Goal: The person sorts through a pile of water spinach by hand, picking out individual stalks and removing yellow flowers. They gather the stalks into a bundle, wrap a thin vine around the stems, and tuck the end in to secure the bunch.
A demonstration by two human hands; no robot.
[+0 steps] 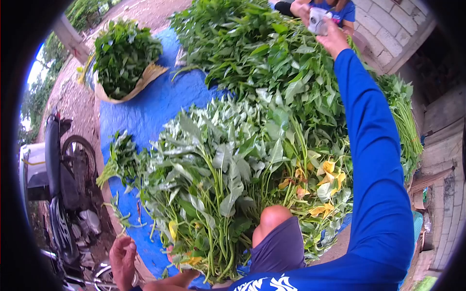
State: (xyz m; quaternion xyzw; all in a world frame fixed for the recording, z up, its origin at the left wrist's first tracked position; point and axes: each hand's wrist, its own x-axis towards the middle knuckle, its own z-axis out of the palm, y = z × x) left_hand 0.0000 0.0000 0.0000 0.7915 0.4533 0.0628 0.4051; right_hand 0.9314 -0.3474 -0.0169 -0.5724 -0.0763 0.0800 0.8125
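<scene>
My right hand (334,41), at the end of a stretched arm in a blue sleeve, reaches to the top right. Its fingers are closed on a small whitish, see-through plastic item (318,20) whose kind I cannot make out. Another person's hand (301,10) touches the same item from the left. At the lower left, my left hand (123,259) is raised with loosely bent fingers and nothing visible in it. Closest to it are a few loose leafy stems (121,213) on the blue tarp (145,119). A large heap of long-stemmed leafy greens (213,169) lies before my knee.
More greens (257,53) are piled at the back. A sack of greens (127,63) stands at the far left. Yellowed leaves (330,177) lie right of my knee (274,218). A motorcycle (60,194) is parked at left; a block wall (388,29) rises at upper right.
</scene>
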